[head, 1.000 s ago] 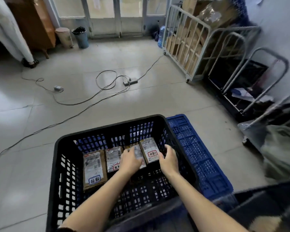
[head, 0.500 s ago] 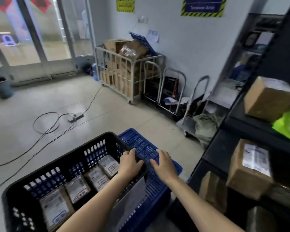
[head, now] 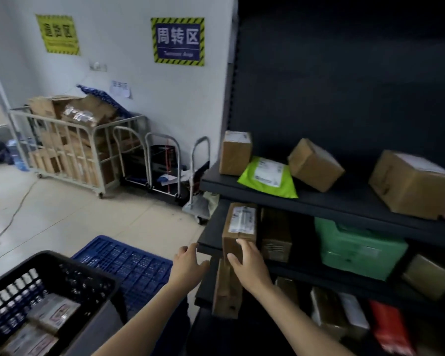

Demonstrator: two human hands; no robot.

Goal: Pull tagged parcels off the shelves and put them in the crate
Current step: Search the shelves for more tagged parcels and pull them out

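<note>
The right hand [head: 251, 269] lay open-fingered on the upright labelled cardboard parcel [head: 239, 231] at the middle shelf's [head: 319, 274] left end, apparently to draw it out, while the left hand [head: 189, 265], spread and empty, hovered beside it above the black crate [head: 62, 283].

1. The right hand [head: 251, 265] lies with spread fingers on a tall brown parcel [head: 239, 228] at the left end of the middle shelf [head: 208, 242].
2. The left hand [head: 188, 264] is open just left of that shelf's edge.
3. The black crate [head: 93, 281], lower left, holds labelled parcels [head: 53, 312].
</note>
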